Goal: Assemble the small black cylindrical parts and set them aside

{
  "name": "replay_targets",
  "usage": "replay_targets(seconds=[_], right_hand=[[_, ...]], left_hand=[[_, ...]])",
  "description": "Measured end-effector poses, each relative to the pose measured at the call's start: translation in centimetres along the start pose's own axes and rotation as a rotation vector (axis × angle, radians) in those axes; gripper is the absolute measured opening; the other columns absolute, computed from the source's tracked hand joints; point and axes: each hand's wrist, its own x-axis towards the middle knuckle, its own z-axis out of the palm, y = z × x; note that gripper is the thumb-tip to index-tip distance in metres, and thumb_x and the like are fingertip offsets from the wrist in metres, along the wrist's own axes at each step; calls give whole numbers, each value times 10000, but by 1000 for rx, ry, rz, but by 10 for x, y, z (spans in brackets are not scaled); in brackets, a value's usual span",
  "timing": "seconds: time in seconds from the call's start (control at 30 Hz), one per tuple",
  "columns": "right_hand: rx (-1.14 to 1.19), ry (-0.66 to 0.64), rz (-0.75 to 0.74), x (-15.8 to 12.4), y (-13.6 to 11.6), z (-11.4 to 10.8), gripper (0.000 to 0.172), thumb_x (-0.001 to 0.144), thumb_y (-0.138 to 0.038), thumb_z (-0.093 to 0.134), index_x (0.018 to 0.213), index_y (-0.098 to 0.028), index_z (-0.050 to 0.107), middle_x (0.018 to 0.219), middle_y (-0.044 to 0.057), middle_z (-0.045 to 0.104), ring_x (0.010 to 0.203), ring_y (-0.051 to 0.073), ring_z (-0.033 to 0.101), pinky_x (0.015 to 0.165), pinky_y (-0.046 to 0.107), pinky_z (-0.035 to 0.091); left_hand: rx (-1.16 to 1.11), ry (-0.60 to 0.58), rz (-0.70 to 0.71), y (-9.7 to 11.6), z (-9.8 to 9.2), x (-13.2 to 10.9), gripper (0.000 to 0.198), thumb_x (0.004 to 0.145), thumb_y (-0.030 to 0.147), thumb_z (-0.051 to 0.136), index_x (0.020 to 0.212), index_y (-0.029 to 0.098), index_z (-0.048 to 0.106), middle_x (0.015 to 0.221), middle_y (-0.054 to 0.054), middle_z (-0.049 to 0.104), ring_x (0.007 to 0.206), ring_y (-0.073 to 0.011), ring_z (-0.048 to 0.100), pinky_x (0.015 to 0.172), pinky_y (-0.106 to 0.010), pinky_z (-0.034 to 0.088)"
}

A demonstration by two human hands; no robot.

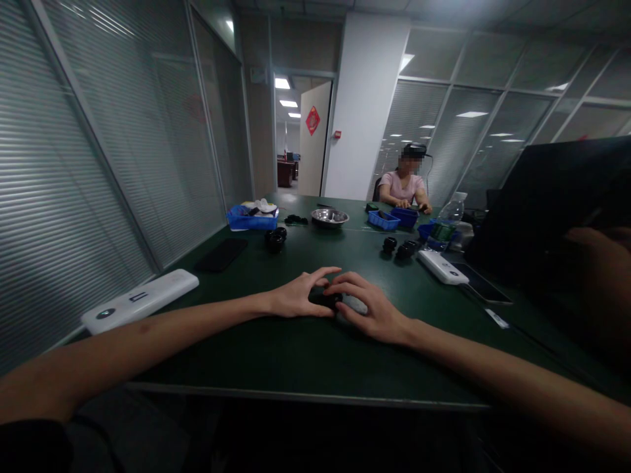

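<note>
Near the front of the green table (296,358), my two hands meet over a small black part (326,299). My left hand (294,297) curves around its left side, thumb and fingers closed on it. From the right, my right hand (375,314) grips the other end between thumb and bent fingers. A pale grey patch shows beneath the right fingers; I cannot tell what it is. The fingers hide much of the black part, so its exact kind cannot be made out.
Black round parts (275,240) lie ahead left, more (405,249) ahead right. Beyond are a steel bowl (329,222), blue trays (252,221), and a bottle (441,226). White power banks (142,299) and phones (223,255) flank my arms. A co-worker (403,187) sits opposite; a dark screen-like shape (557,203) stands right.
</note>
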Motion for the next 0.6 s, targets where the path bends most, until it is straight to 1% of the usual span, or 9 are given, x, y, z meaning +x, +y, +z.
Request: replay_targets(seconds=[0.07,0.17,0.27,0.33,0.4,0.53,0.6], right_hand=[[12,8,-5,0,0,0,359,1011,-213,594,1366,-270,585,1348,88,596,1275,259,554,1090,469,485],[25,36,56,0,-2,-1,394,996,-276,652,1381,-258,572,1313,96,605,1180,252,591,1016,440,519],[52,27,92,0,-3,-2,391,995,-264,646,1377,-249,568,1267,94,631,1094,240,612,933,407,540],[67,7,79,0,-3,-2,414,990,-223,623,1397,-250,549,1309,96,626,1127,247,606,940,412,534],[65,12,80,1,-3,-2,434,980,-224,632,1404,-246,536,1324,99,618,1139,252,601,948,419,528],[47,56,114,1,-1,0,436,973,-296,671,1381,-228,534,1193,91,633,1000,227,610,877,400,537],[66,41,100,1,-1,0,425,979,-252,632,1390,-230,525,1228,96,634,1018,229,611,890,407,538]], left_hand=[[-18,11,-1,-1,0,0,965,845,411,824,1613,218,273,1480,-170,592,1425,-369,520,1205,-552,326],[-80,9,25,-1,0,-1,936,842,369,835,1601,239,302,1540,-162,535,1427,-350,526,1208,-537,350],[-157,-14,43,-1,0,-1,935,848,315,837,1603,236,291,1507,-162,569,1423,-322,537,1222,-535,344],[-165,-15,38,-1,0,0,933,846,302,841,1601,230,297,1484,-165,589,1415,-321,546,1225,-547,339],[-167,-9,42,-3,1,1,925,842,298,846,1595,236,313,1489,-164,584,1401,-325,558,1219,-553,349],[-168,-16,55,-6,1,1,928,842,304,843,1600,246,311,1491,-165,578,1364,-326,590,1185,-551,399],[-156,-24,54,-7,1,1,927,854,308,830,1610,249,296,1521,-165,549,1378,-324,578,1193,-551,390]])
